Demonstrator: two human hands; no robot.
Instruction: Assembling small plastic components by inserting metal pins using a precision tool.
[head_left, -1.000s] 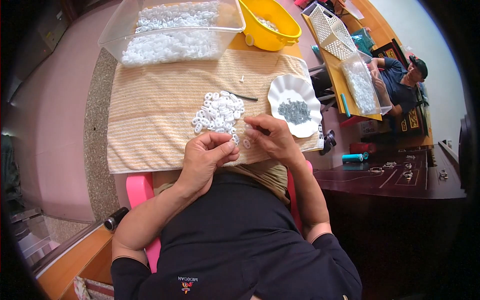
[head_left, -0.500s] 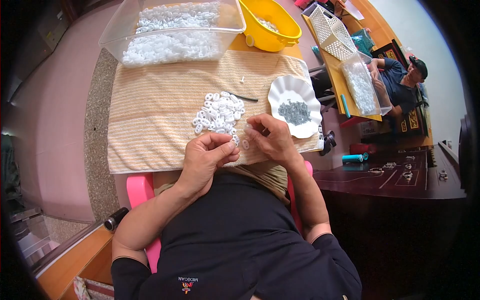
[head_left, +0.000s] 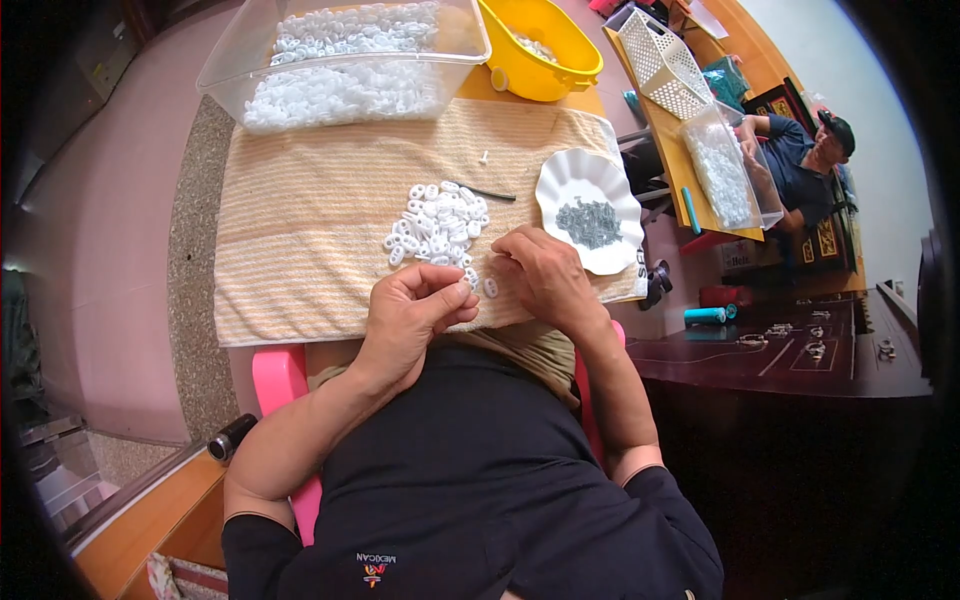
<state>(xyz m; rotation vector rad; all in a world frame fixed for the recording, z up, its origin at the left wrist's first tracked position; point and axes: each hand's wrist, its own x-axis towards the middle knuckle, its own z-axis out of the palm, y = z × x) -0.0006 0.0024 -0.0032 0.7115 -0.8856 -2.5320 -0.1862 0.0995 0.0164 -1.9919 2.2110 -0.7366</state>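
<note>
Now, mid-frame, the right hand point(head_left: 550, 275) has turned knuckles-up beside a white oval piece point(head_left: 490, 288), grip hidden; the left hand point(head_left: 408, 312) stays pinched, contents unclear.

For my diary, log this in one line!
left hand: pinched, contents unclear; right hand: beside white oval piece; oval pile: on striped towel

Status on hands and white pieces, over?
Left hand pinched, contents unclear. Right hand curled, grip hidden. White pieces heaped ahead; one loose piece between hands.
</note>
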